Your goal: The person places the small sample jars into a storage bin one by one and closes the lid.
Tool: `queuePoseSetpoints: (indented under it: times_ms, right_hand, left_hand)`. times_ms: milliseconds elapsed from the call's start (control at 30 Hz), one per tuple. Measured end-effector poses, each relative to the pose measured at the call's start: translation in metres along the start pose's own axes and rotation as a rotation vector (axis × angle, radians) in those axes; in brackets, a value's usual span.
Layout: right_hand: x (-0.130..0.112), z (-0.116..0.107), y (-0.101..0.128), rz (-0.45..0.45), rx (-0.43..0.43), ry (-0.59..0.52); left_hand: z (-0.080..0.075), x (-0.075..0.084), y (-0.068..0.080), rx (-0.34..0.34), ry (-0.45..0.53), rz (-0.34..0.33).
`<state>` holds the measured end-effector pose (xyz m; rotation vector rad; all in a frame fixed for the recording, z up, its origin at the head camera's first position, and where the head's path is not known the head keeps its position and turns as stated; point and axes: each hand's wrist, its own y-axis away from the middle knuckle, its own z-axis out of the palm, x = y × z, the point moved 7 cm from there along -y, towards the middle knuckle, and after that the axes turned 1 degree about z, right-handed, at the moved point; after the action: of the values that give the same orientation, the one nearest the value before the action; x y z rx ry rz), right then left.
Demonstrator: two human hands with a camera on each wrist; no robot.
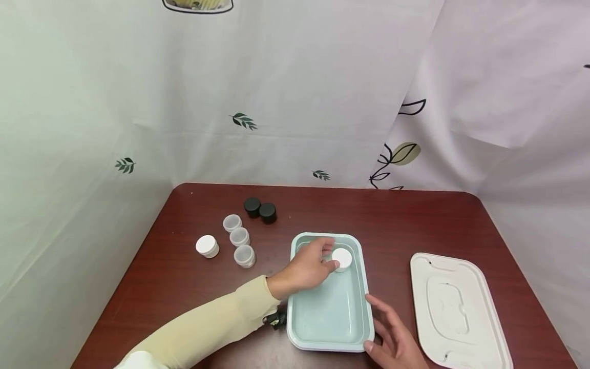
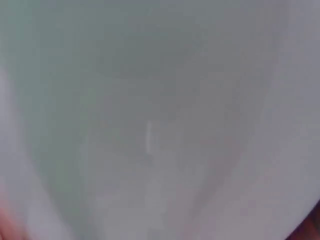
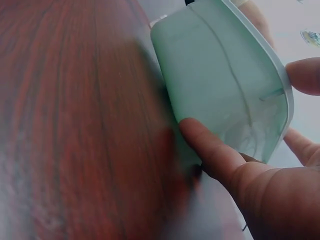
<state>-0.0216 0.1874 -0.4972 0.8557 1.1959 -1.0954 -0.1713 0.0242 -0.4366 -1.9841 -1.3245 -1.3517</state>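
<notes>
Pale-yellow sleeve cloth point(image 1: 216, 320) is being worn foremost. By a glossy, wood-grained bench point(image 1: 401, 220), a smooth, round-cornered green tub point(image 1: 327, 315) is being carried, apart from a flat white lid point(image 1: 475, 287). The tub is being touched by the right hand point(image 1: 397, 335), its fingers spread. Inside, a round white-topped jar point(image 1: 343, 257) is being overlapped by the thumb of the left hand point(image 1: 306, 266), bent fingers just beside; whether it is being pinched cannot be told.

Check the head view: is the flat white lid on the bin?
No, the flat white lid lies on the table, right of the open bin.
</notes>
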Motion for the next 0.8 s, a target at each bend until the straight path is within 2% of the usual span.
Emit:
queuePoseSetpoints:
  times_ms: [200, 333, 433, 633, 800]
  right_hand:
    - [-0.003, -0.001, -0.002, 0.010, 0.002, -0.004]
    - [-0.002, 0.000, -0.002, 0.002, -0.006, -0.003]
    - [-0.001, 0.000, -0.002, 0.005, 0.005, 0.011]
    - [-0.002, 0.002, -0.003, -0.001, 0.024, 0.025]
    - [-0.004, 0.003, -0.003, -0.029, 0.022, 0.035]
  left_hand:
    - [-0.013, 0.009, 0.008, 0.026, 0.114, 0.042]
    - [-0.029, 0.013, 0.014, 0.081, 0.231, 0.082]
    - [-0.044, 0.011, 0.021, 0.118, 0.334, 0.079]
    - [-0.080, -0.005, 0.034, 0.200, 0.477, 0.040]
    - [-0.121, -0.035, 0.050, 0.305, 0.595, -0.016]
